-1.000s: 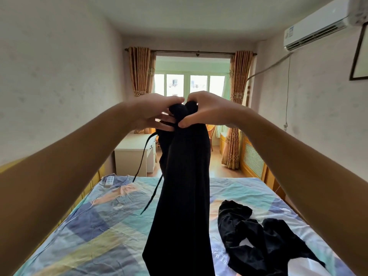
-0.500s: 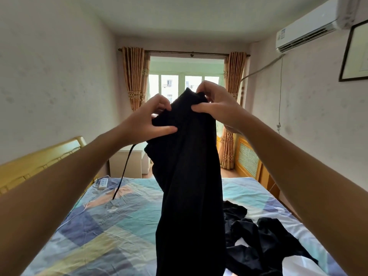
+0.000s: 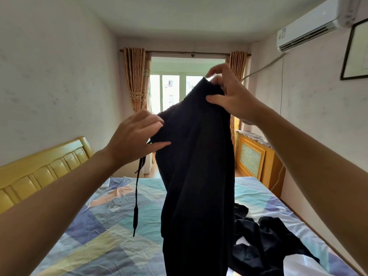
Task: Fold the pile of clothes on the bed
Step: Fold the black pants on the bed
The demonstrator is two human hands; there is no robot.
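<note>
Holding, right hand (image 3: 232,96): I have it pinching the top edge of the black trousers (image 3: 196,166), thumb in front, fingers curled behind the waistband, raised well above the bed (image 3: 111,226).
Left hand (image 3: 135,139): lower, fingers and thumb pinched on the other end of the same edge, so the band slopes down to my left.
Trousers: hanging straight down between my arms, lower end out of view. I judge them soft, limp and light; no stiffness, likely to sag wherever unsupported. Best held at the two waistband corners, pulled taut.
Drawstring (image 3: 137,196): dangling loose below the left hand; could snag.
Pile of clothes (image 3: 264,242): dark, crumpled, on the bed at my right, unfolded.
Containers: none visible.
</note>
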